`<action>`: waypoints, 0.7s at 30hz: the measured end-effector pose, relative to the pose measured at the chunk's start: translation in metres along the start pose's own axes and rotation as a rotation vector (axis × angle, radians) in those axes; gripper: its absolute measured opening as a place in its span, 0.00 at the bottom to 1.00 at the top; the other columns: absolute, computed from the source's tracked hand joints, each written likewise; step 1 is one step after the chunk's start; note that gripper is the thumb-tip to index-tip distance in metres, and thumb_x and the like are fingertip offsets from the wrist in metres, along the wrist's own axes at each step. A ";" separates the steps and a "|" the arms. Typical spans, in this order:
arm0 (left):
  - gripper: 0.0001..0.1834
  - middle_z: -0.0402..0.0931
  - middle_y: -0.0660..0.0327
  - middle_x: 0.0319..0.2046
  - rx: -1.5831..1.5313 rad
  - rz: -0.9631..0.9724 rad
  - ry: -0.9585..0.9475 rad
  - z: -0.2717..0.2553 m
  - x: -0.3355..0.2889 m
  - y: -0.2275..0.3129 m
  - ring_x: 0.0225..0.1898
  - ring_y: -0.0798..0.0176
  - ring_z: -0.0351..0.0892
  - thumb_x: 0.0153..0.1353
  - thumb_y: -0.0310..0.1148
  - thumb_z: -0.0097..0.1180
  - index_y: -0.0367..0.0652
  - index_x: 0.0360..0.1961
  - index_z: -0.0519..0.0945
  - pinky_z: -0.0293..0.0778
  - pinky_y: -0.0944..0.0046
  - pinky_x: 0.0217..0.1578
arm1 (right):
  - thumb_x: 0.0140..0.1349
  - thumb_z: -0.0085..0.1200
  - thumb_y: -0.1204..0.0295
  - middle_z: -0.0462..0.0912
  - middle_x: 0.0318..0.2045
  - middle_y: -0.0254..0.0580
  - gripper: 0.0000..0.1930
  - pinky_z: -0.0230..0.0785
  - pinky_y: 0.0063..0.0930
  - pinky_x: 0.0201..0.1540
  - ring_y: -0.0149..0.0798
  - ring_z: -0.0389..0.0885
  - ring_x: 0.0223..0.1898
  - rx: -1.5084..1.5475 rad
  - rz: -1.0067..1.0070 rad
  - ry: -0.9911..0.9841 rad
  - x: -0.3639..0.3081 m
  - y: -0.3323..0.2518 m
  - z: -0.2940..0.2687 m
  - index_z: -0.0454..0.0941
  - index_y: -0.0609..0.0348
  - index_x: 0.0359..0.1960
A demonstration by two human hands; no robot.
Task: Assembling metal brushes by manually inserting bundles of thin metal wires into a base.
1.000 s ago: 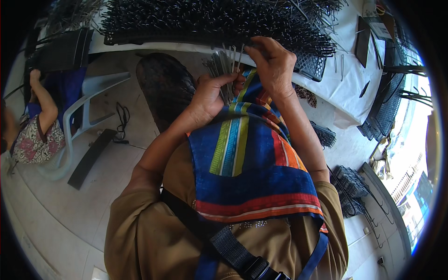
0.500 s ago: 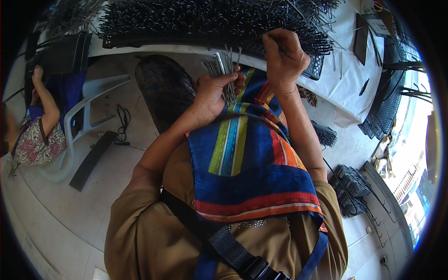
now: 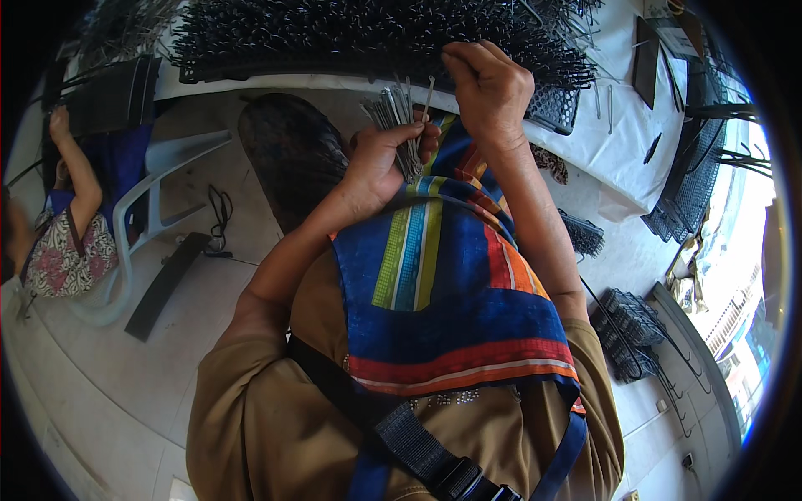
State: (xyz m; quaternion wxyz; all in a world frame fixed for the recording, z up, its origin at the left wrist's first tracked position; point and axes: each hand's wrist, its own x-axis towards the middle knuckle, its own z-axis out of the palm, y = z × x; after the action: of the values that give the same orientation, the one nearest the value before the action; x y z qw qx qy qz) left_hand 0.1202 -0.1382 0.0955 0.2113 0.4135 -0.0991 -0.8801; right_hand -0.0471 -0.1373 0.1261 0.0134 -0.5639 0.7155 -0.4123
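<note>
A bundle of thin grey metal rods (image 3: pixel 389 108) fanned upward from the person's left grip (image 3: pixel 378 163), above a blue striped apron (image 3: pixel 459 330) and just short of the near edge of a white-covered tabletop (image 3: pixel 618 154). One rod (image 3: pixel 428 93) stood apart on the bundle's right side. Had the thumb eased its pressure, the loose fan could well have slid apart and spilled onto the apron or the tiled floor (image 3: pixel 200 376), the stray rod likely first. Beside the right grip (image 3: pixel 494 96), a black perforated tray (image 3: pixel 555 113) was crowded with black hooked rods (image 3: pixel 351 37), whose packed ends could have snagged a finger.

The left grip was firmly closed around the bundle, thumb pressed across its front and fingers curled behind. The right grip had its fingertips drawn near one another; whether they met, touched a hooked rod or pinched something thin could not be told.
</note>
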 end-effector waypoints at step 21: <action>0.14 0.81 0.55 0.35 0.097 0.042 -0.026 -0.001 0.003 -0.006 0.35 0.63 0.81 0.58 0.22 0.54 0.35 0.47 0.77 0.77 0.64 0.33 | 0.55 0.59 0.80 0.79 0.22 0.29 0.05 0.65 0.14 0.23 0.19 0.74 0.22 0.578 0.308 0.263 -0.012 0.012 -0.008 0.76 0.60 0.32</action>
State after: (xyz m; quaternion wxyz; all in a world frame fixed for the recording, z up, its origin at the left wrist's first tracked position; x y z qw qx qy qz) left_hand 0.1177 -0.1338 0.0902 0.2080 0.4097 -0.1530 -0.8749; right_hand -0.0567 -0.1224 0.1188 0.1423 -0.3645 0.6414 -0.6599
